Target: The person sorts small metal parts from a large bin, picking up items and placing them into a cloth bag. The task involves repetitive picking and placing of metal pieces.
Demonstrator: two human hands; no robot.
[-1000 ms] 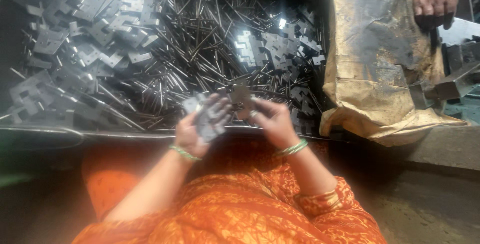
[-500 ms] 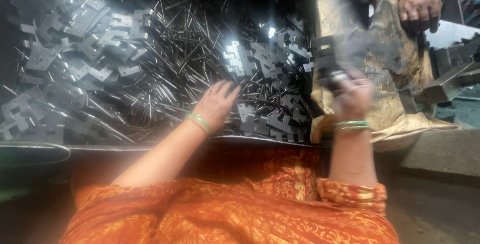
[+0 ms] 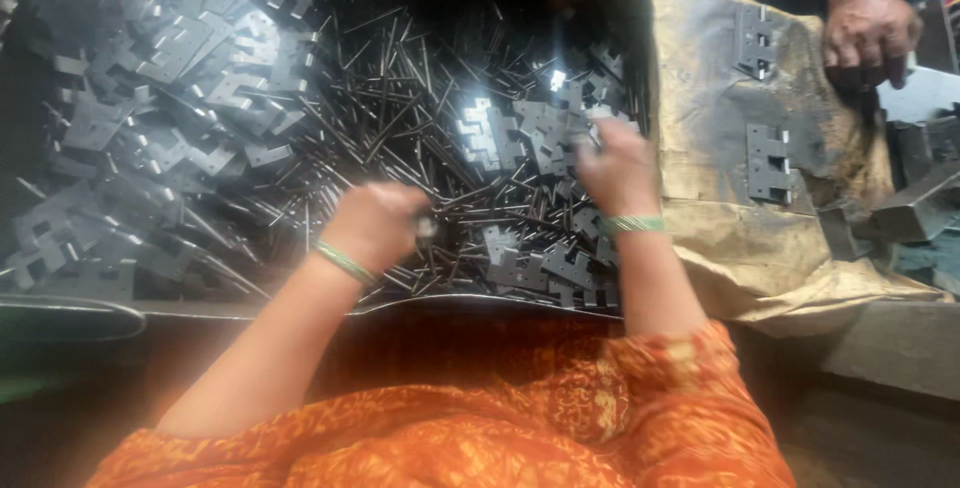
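Note:
My left hand [image 3: 375, 223] is curled into a fist low in the heap of thin steel pins [image 3: 400, 98], with a small metal piece showing at its fingertips. My right hand [image 3: 615, 168], blurred, rests with its fingers down on the dark hinge plates [image 3: 540, 138] at the right side of the tray. Whether it grips a plate is unclear. Both wrists wear green bangles. My orange clothing fills the bottom of the view.
A larger heap of hinge plates [image 3: 170, 118] fills the tray's left. The tray rim [image 3: 300, 308] runs in front of me. To the right, a brown sack [image 3: 720, 238] carries two assembled hinges [image 3: 770, 163]. Another person's hand [image 3: 870, 33] rests on its far edge.
My right hand came back from the sack to the hinge plates in the tray. My left hand, open over the pins before, has closed into a fist.

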